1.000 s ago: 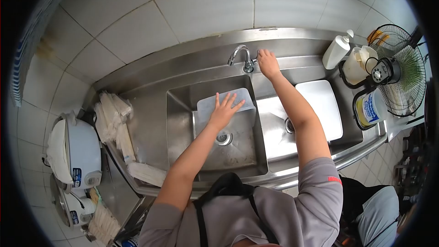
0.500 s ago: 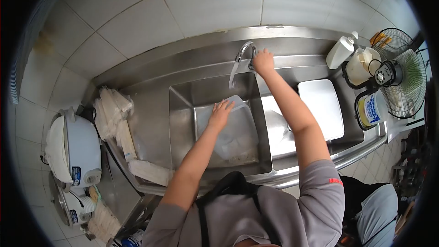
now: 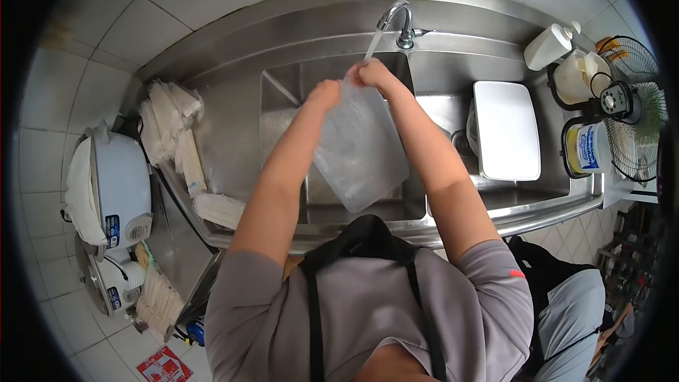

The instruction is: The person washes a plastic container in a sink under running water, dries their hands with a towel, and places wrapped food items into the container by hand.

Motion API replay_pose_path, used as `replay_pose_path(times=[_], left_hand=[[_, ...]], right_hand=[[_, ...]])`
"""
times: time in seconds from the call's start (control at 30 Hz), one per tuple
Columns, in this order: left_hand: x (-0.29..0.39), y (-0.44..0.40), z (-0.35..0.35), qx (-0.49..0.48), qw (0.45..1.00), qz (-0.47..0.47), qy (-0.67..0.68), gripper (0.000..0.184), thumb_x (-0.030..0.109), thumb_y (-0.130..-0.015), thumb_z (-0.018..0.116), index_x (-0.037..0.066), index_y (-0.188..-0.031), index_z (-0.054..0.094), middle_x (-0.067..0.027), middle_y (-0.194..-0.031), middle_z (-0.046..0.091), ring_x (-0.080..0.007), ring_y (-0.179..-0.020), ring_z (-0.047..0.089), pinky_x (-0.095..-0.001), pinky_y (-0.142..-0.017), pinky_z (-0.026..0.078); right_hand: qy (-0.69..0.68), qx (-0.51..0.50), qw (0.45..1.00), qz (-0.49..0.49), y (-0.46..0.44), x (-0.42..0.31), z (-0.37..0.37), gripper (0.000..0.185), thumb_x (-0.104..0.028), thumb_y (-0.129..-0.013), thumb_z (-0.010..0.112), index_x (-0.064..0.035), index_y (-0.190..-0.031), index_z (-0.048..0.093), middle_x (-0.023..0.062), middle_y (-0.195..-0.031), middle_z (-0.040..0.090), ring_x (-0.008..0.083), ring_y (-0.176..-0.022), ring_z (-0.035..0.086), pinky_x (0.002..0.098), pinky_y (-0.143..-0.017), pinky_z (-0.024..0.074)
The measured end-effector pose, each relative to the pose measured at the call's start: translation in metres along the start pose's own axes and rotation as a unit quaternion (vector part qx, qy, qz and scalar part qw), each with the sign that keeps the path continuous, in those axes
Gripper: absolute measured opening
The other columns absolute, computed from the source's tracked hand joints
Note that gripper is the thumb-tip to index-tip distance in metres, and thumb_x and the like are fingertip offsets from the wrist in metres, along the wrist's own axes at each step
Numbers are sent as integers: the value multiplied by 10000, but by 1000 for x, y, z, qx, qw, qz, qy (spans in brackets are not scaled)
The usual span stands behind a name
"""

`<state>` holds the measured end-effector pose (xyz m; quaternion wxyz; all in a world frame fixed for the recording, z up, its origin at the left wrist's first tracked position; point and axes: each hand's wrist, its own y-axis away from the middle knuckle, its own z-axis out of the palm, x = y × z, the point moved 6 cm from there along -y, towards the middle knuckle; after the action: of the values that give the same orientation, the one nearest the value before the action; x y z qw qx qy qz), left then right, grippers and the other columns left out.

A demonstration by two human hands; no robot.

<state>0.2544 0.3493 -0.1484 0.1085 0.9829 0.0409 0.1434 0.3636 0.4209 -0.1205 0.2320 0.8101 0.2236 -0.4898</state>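
Observation:
Both hands grip the far edge of a clear plastic container (image 3: 361,145), which is tilted inside the left basin of the steel sink (image 3: 279,92). My left hand (image 3: 326,93) is closed on its far left corner. Just right of it, my right hand (image 3: 373,76) has its fingers curled round the same edge, close under the stream. Water runs from the curved faucet (image 3: 397,14) down at the right hand and the container. The fingertips of both hands are partly hidden.
A white-lidded container (image 3: 507,131) sits over the right basin. Farther right are a pump bottle (image 3: 548,47), a labelled tub (image 3: 589,148) and a fan (image 3: 633,110). Wrapped packs (image 3: 170,117) lie on the left ledge, beside a rice cooker (image 3: 122,187).
My right hand has left the faucet handle and come down to the container. My left hand has moved from its surface to its far edge. The container is now raised and tilted.

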Motion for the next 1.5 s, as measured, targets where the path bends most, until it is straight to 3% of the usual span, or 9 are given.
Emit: replay_pose_path(times=[0.03, 0.17, 0.37, 0.53, 0.67, 1.07, 1.23, 1.27, 1.5], left_hand=[[-4, -1, -5, 8, 1000, -4, 4, 240, 178, -824, 466, 42, -986, 581, -215, -964, 594, -354, -932, 566, -436, -809, 452], [-24, 0, -23, -31, 999, -37, -7, 294, 270, -854, 473, 95, -1079, 544, -189, -1024, 579, -343, -991, 537, -426, -858, 422], [-31, 3, -36, -55, 996, -57, -51, 320, 249, -826, 490, 41, -1060, 555, -188, -1061, 569, -334, -1019, 530, -410, -875, 420], [-44, 9, -39, -102, 983, -139, -68, 297, 111, -766, 474, 9, -1014, 602, -207, -1092, 553, -333, -1034, 532, -393, -881, 432], [-48, 17, -46, -96, 983, -138, -67, 298, 73, -756, 465, 3, -1004, 614, -213, -1093, 552, -337, -1024, 541, -390, -874, 440], [-17, 28, -74, -67, 989, -99, -83, 262, 118, -754, 496, -3, -943, 633, -218, -1012, 583, -355, -976, 559, -402, -844, 453], [4, 42, -87, 55, 990, 70, -111, 268, 84, -765, 439, 28, -977, 593, -233, -903, 589, -377, -860, 565, -453, -754, 448], [19, 49, -98, 62, 988, 93, -106, 291, 112, -782, 468, 28, -1041, 569, -232, -917, 587, -379, -846, 566, -457, -752, 449], [43, 22, -85, 10, 990, 112, -91, 419, 51, -795, 548, 144, -1201, 504, -216, -964, 585, -370, -895, 560, -427, -750, 443]], right_hand=[[101, 48, 993, -32, -1, -6, -5, 181, -26, -719, 475, 0, -781, 643, 126, -706, 630, 212, -634, 618, 330, -545, 482], [-359, -41, 928, 92, 1, 4, 8, 161, -26, -761, 470, 23, -839, 602, 106, -787, 602, 194, -666, 591, 295, -627, 508], [-288, -58, 951, 98, -5, 16, 20, 167, 12, -713, 478, 26, -831, 595, 96, -773, 593, 197, -680, 596, 297, -638, 512], [88, -67, 994, 15, -49, 69, 42, 187, 70, -688, 451, 32, -816, 582, 108, -789, 588, 208, -693, 599, 311, -613, 524], [-420, -23, 889, 182, -11, 45, 39, 228, 108, -664, 447, 44, -838, 579, 124, -803, 584, 222, -718, 602, 323, -599, 526], [-274, 21, 950, 149, -12, 28, 21, 139, 60, -667, 514, 24, -764, 608, 102, -757, 600, 216, -686, 592, 329, -606, 495], [366, 88, 926, -10, 13, -22, 12, 193, -192, -683, 557, -56, -777, 656, 160, -736, 628, 293, -722, 627, 403, -634, 499], [295, 224, 929, -20, 15, -11, 15, 181, -178, -664, 550, -55, -743, 658, 165, -738, 628, 301, -717, 621, 409, -654, 494], [70, 93, 993, 28, 25, 56, 7, 398, -146, -664, 589, -117, -1061, 584, 161, -939, 621, 327, -912, 588, 410, -782, 465]])
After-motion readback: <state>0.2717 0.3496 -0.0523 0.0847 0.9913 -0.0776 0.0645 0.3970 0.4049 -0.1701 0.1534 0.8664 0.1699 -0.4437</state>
